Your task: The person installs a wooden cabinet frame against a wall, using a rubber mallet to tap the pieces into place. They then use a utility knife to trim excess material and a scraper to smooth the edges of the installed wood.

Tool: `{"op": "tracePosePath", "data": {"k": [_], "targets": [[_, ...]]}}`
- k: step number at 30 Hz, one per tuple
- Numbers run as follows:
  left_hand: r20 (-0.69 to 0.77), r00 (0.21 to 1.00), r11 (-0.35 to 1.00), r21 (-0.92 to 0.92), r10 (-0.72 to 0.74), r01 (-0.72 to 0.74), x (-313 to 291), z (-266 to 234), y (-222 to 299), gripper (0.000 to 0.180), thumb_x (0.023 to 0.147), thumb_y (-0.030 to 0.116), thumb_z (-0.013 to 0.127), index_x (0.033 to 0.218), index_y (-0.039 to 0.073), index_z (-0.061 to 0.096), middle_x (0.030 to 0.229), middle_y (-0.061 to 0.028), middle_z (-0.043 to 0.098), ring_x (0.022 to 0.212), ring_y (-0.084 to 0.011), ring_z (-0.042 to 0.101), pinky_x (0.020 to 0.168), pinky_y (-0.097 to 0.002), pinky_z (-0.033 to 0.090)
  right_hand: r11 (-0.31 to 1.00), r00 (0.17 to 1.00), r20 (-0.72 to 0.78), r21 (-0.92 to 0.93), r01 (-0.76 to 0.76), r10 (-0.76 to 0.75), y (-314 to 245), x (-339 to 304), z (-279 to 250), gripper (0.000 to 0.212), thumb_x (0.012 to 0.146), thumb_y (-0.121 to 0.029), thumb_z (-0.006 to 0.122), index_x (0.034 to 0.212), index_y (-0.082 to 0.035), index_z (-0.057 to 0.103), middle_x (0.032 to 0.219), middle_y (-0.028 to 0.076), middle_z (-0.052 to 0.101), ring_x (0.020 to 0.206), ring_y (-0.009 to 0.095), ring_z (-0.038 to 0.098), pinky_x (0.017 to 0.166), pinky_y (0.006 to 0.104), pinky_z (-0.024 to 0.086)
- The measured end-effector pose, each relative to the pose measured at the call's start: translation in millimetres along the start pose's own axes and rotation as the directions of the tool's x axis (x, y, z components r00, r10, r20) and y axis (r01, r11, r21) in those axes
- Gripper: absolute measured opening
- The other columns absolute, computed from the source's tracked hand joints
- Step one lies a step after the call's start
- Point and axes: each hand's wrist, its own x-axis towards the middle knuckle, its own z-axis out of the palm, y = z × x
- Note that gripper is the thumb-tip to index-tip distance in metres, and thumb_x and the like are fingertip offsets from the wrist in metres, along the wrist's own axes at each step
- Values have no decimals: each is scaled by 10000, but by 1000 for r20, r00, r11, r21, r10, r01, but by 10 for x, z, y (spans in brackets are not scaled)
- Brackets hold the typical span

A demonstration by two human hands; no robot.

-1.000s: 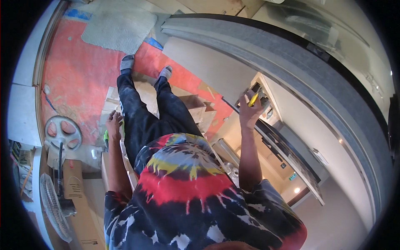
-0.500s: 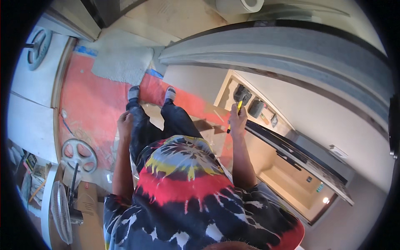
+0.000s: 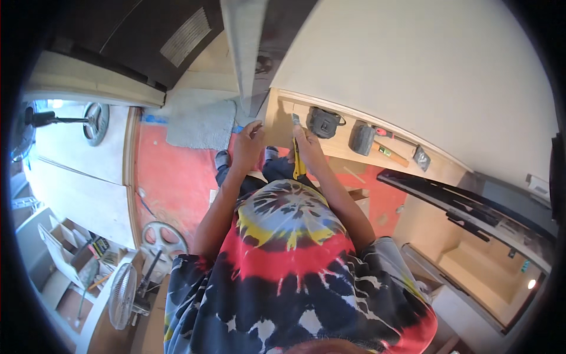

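Note:
My right hand point(image 3: 308, 147) is closed around a yellow utility knife point(image 3: 298, 164), whose grey metal end points up toward a light wooden shelf point(image 3: 285, 121). To the left of it, my left hand point(image 3: 249, 141) is raised near the shelf's end with its fingers partly bent and apart. Nothing shows in that hand. On the shelf lie a black pouch with a strap point(image 3: 323, 123), a dark grey block point(image 3: 362, 139), a red-handled item point(image 3: 383, 132), an orange and green strip-like tool point(image 3: 393, 156) and a small dark packet point(image 3: 421, 158).
Red covering point(image 3: 171, 171) lies over the floor, with a grey mat point(image 3: 200, 121) beyond. A tall panel edge point(image 3: 246, 53) stands ahead of my hands. A dark panel point(image 3: 466, 203) juts over an open wooden cabinet point(image 3: 477, 265) at right. A fan point(image 3: 122, 295) stands lower left.
My view has turned and moved closer to the shelf. Both hands have come together in front of me; the left rose from beside my leg, and the right still holds the knife.

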Motion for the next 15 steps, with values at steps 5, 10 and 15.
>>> {"op": "tracePosePath", "data": {"k": [5, 10, 15], "targets": [[46, 995, 972, 213, 93, -101, -278, -186, 68, 354, 956, 164, 587, 1255, -20, 634, 984, -119, 713, 875, -153, 649, 774, -311, 511, 902, 973, -64, -392, 179, -221, 173, 89, 44, 424, 991, -301, 534, 1354, -83, 552, 845, 161, 656, 645, 243, 664, 596, 368, 561], [-90, 994, 985, 169, 62, -46, -510, -65, 84, 369, 946, 186, 601, 1255, -15, 626, 1015, -179, 723, 895, -239, 686, 787, -356, 520, 396, 910, 130, -869, 295, -393, -107, 285, 86, 382, 940, -244, 561, 1274, -62, 594, 941, 231, 684, 864, 374, 688, 795, 480, 551], [-47, 999, 984, 177, -3, 12, -594, 64, 462, 355, 924, 177, 627, 1223, -15, 634, 979, -185, 722, 859, -217, 678, 747, -364, 510, 375, 922, 97, -894, 247, -375, -188, 553, 45, 292, 940, -233, 584, 1138, -32, 661, 878, 195, 693, 890, 376, 678, 820, 481, 535]]}}
